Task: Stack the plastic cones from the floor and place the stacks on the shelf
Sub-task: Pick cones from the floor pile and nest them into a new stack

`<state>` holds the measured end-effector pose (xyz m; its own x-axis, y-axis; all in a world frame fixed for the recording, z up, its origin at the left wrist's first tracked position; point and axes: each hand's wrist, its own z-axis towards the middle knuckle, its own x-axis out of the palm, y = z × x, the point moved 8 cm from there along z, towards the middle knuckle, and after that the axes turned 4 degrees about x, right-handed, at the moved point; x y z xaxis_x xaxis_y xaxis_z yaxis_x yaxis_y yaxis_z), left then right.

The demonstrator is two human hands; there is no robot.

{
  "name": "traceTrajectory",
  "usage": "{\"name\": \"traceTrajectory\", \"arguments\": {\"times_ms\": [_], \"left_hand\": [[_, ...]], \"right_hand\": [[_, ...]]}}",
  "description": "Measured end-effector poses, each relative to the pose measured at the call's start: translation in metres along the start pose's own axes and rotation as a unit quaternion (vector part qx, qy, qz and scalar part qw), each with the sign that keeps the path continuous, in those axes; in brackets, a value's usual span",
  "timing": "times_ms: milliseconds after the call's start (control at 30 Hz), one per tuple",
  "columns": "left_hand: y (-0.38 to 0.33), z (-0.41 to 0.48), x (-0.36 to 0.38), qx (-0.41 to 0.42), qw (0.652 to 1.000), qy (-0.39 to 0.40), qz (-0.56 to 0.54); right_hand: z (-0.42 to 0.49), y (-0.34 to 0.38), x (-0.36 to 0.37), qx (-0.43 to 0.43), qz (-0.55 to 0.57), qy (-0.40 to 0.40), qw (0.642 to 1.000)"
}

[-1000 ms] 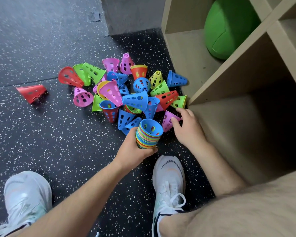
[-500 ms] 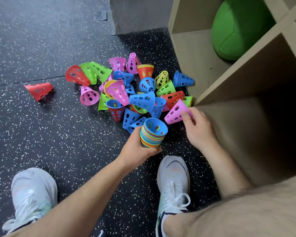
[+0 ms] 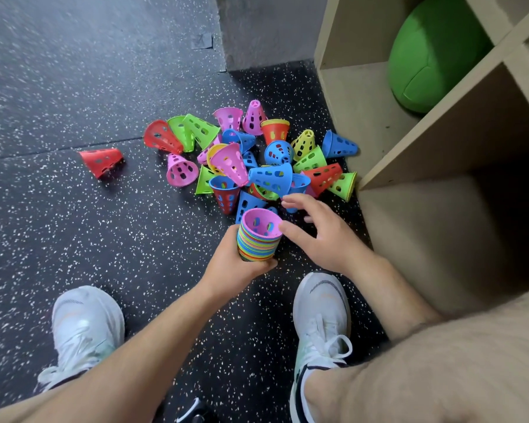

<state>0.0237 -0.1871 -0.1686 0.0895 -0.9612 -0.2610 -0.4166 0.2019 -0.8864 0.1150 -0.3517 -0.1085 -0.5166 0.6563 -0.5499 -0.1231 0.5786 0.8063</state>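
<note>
Head view looks down at a squatting person's two forearms over a dark speckled rubber floor point(image 3: 74, 239). The left hand point(image 3: 235, 264) has its fingers and thumb curled round a nested stack of plastic cones point(image 3: 257, 244), held wide end up, with a pink cone point(image 3: 261, 222) seated as the top layer. The right hand point(image 3: 321, 233) is empty, its fingers straight and spread. Its thumb lies just beside the pink rim, though I cannot tell whether it touches, and its fingertips point(image 3: 287, 204) point at the near edge of the pile of loose cones point(image 3: 271, 178).

That pile of pink, blue, green, red and yellow cones lies jumbled on the floor between the hands and the foot of the wooden shelf point(image 3: 440, 141). 1 red cone point(image 3: 101, 161) lies on its side well apart to the left. No cones show in the shelf's visible compartments, and a green ball point(image 3: 434, 53) sits in an upper one.

The step in hand looks like gathering: the stack is growing and the free hand is between pickups. The next move calls for pinching 1 loose cone, probably the blue cone point(image 3: 298, 184) nearest the fingertips. It must then be turned wide end up and dropped squarely into the pink cone while the left hand steadies the stack. With so many cones on the floor, the shelf step seems some way off.
</note>
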Motion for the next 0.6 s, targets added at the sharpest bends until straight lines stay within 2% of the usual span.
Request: {"name": "traceTrajectory", "arguments": {"times_ms": [300,500,600], "left_hand": [[0.034,-0.017,-0.035,-0.029,0.999,-0.042,0.011],[0.040,-0.018,-0.035,-0.035,0.998,-0.041,0.013],[0.042,-0.015,-0.035,-0.041,0.998,-0.039,0.006]], "right_hand": [[0.004,-0.020,0.056,-0.034,-0.154,0.049,0.986],[0.015,-0.020,0.074,-0.068,-0.304,0.080,0.947],[0.021,-0.021,0.080,-0.061,-0.339,0.094,0.934]]}}
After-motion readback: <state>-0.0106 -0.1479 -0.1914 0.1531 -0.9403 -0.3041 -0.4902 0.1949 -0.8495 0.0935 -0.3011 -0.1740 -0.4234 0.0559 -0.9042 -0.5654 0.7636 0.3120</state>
